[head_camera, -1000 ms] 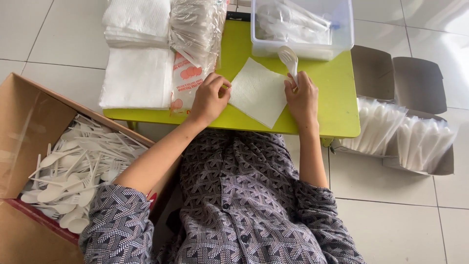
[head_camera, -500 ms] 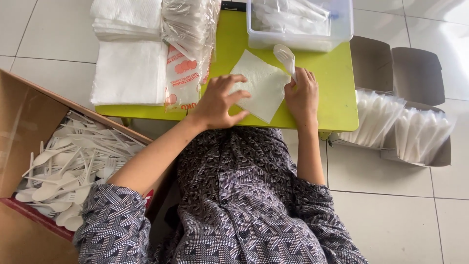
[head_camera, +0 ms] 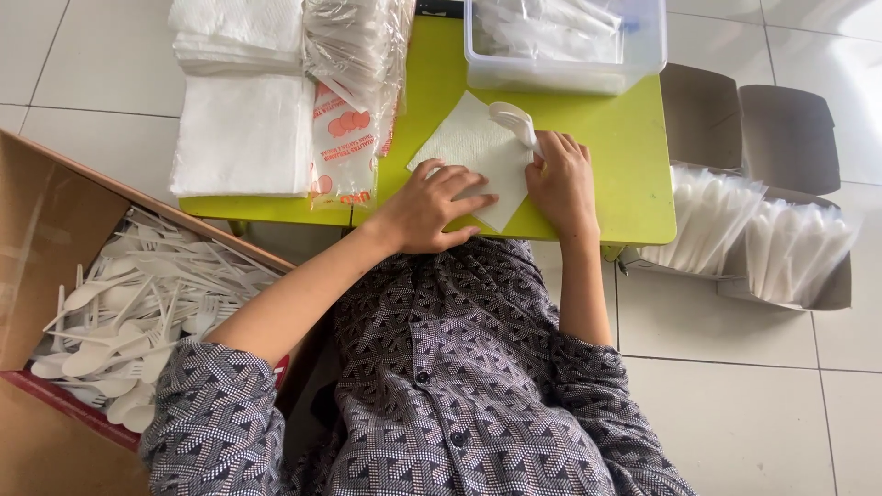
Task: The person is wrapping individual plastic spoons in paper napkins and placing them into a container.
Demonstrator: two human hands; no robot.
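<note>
A white paper napkin (head_camera: 473, 147) lies cornerwise on the lime-green table (head_camera: 616, 165). My left hand (head_camera: 430, 207) rests flat on the napkin's near corner, fingers spread. My right hand (head_camera: 559, 179) grips white plastic cutlery (head_camera: 513, 119), a spoon and fork together, laid on the napkin's right edge. Both hands touch the napkin.
A clear plastic tub (head_camera: 562, 41) stands at the table's back. Napkin stacks (head_camera: 241, 133) and a plastic bag of sleeves (head_camera: 354, 64) lie at left. A cardboard box of loose white cutlery (head_camera: 129, 308) sits on the floor at left; a box of wrapped packs (head_camera: 758, 239) at right.
My left hand slid from the napkin's left corner down to its near corner and flattened. My right hand kept the cutlery on the napkin's right edge. The camera tilted slightly.
</note>
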